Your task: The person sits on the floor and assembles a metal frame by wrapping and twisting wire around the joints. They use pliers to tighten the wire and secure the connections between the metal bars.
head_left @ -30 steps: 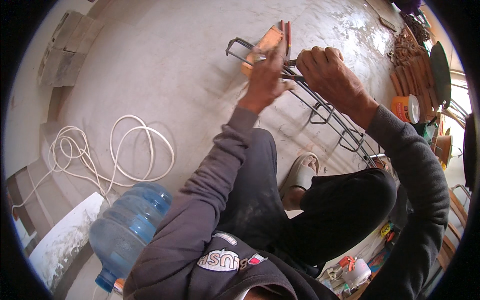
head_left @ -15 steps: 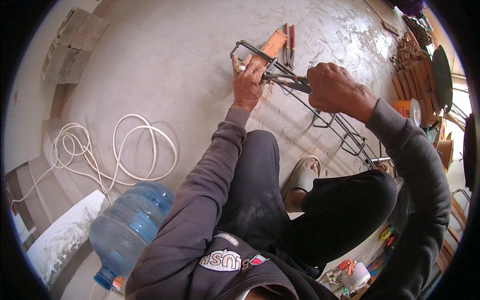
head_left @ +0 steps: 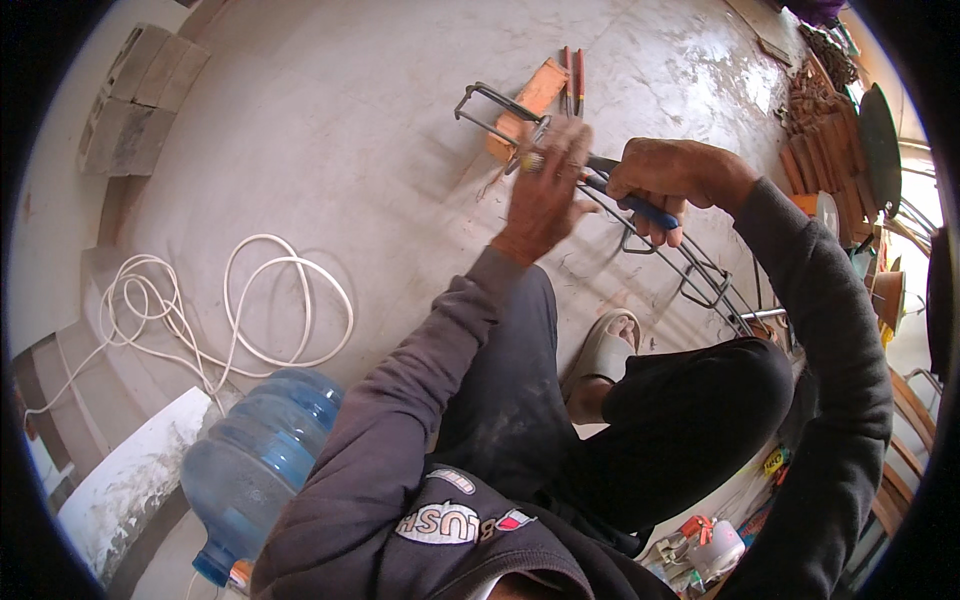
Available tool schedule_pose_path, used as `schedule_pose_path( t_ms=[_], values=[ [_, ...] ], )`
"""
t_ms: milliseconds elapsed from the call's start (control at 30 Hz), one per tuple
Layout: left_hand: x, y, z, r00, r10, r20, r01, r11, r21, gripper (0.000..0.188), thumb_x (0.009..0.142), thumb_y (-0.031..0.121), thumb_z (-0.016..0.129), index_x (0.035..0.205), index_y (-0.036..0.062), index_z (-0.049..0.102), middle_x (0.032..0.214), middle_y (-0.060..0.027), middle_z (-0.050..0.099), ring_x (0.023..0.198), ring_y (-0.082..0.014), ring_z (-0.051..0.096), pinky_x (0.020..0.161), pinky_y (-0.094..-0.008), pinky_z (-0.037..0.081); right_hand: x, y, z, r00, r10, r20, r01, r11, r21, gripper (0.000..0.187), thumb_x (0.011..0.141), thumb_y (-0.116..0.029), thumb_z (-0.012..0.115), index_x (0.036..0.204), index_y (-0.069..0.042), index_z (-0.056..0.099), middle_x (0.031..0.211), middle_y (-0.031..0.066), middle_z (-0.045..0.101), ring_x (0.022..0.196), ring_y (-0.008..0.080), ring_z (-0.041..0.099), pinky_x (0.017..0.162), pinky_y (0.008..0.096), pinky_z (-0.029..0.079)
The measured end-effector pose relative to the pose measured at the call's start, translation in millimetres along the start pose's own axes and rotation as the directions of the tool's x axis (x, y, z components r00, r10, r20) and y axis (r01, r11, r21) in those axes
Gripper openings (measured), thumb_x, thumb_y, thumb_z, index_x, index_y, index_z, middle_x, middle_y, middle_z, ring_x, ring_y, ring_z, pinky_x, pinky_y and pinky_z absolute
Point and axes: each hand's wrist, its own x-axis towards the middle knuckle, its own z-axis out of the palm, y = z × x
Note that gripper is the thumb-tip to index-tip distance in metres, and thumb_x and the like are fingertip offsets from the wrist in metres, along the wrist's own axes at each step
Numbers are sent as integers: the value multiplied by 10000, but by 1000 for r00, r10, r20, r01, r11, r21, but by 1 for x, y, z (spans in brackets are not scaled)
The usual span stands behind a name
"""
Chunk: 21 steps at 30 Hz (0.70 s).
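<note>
A long, narrow rebar cage with stirrups [head_left: 703, 287] runs from the upper middle down toward my right leg. Its far end rests on an orange brick [head_left: 541, 88]. My right hand [head_left: 668, 178] grips pliers with blue handles [head_left: 650, 212] just above the bars; the jaws are hidden near my left hand. Blurred by motion, my left hand [head_left: 551, 190] hovers over the stirrup nearest the brick, fingers stretched and thumb apart, with a ring on one finger. A second tool with red handles [head_left: 573, 80] lies beside the brick, its head covered.
A blue water jug [head_left: 262, 455] lies near my left arm, with a coiled white cable [head_left: 290, 262] beyond it. Grey blocks [head_left: 140, 100] stand far left. Stacked bricks [head_left: 822, 165] line the right side. My sandalled foot [head_left: 603, 350] is close to the cage.
My left hand has come off the stirrup and moved right, toward the pliers. My right hand has turned, swinging the handles downward, and its fingers have loosened around them.
</note>
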Motion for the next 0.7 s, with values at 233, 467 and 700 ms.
schedule_pose_path(
  t_ms=[233,467,700],
  values=[
    [21,5,26,997,-52,-59,60,988,141,579,762,104,735,1273,4,482,1017,-139,567,973,-346,615,1083,-525,409,2,1,21,764,-491,-418,-59,591,-804,311,866,-240,648,1014,34,652,802,154,698,686,268,721,571,455,588],
    [33,-4,10,989,-148,7,148,989,3,418,767,92,714,1120,43,495,958,-156,580,922,-375,631,862,-462,529,-11,-1,59,543,-823,-166,-634,-273,-723,293,881,-271,635,1094,-72,607,1004,30,556,985,192,540,834,417,483],
    [33,-29,-43,927,-264,268,353,857,-376,1036,580,375,938,1441,42,468,1317,-154,606,1257,-328,562,1065,-423,453,-1,9,39,564,-788,-249,-550,-132,-825,241,870,-246,642,1043,-81,623,925,22,550,930,162,560,726,312,468]
  ],
)
